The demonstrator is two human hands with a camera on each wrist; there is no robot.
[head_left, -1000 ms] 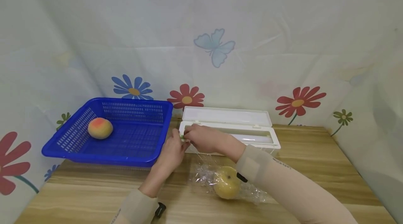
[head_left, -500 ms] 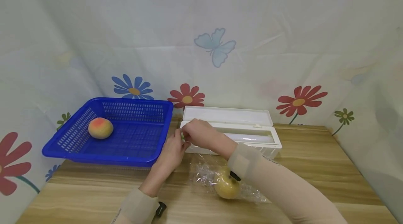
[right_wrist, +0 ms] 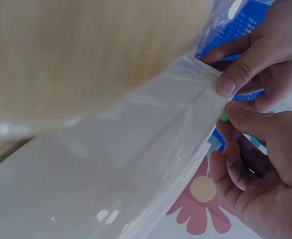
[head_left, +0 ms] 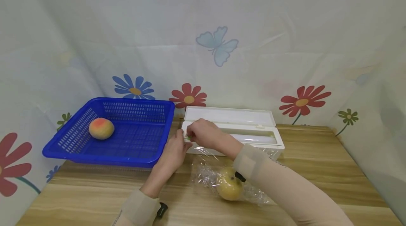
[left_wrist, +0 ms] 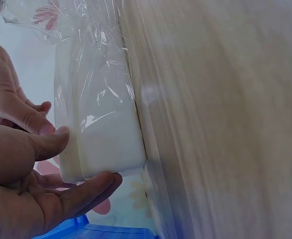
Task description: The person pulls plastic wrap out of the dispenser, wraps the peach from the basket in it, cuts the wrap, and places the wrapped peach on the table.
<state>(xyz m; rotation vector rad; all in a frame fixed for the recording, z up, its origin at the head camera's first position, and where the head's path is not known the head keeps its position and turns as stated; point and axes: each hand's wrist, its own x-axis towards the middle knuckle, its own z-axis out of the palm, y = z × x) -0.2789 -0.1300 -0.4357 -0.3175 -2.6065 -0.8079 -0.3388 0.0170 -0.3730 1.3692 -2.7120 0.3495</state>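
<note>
A white cling film dispenser (head_left: 280, 140) stands with its lid (head_left: 229, 115) raised and a film roll (head_left: 253, 139) inside. My left hand (head_left: 172, 152) grips its left end, thumb above and fingers below in the left wrist view. At that end, my right hand (head_left: 205, 134) pinches a small green slide cutter (right_wrist: 225, 116) between thumb and forefinger, at the front edge. Clear cling film (left_wrist: 103, 94) hangs over the dispenser's front and spreads onto the table. A yellow round fruit (head_left: 228, 186) sits in front, with crumpled film around it.
A blue perforated basket (head_left: 136, 160) stands on the left, close to my left hand, with a peach (head_left: 101, 128) in it. The wood-grain table (head_left: 317, 169) ends at a flower-printed cloth backdrop (head_left: 253, 71) behind and at the sides.
My right hand shifted slightly left, then came back to the right along the dispenser's front edge with the cutter. My left hand, the basket and the fruits look the same.
</note>
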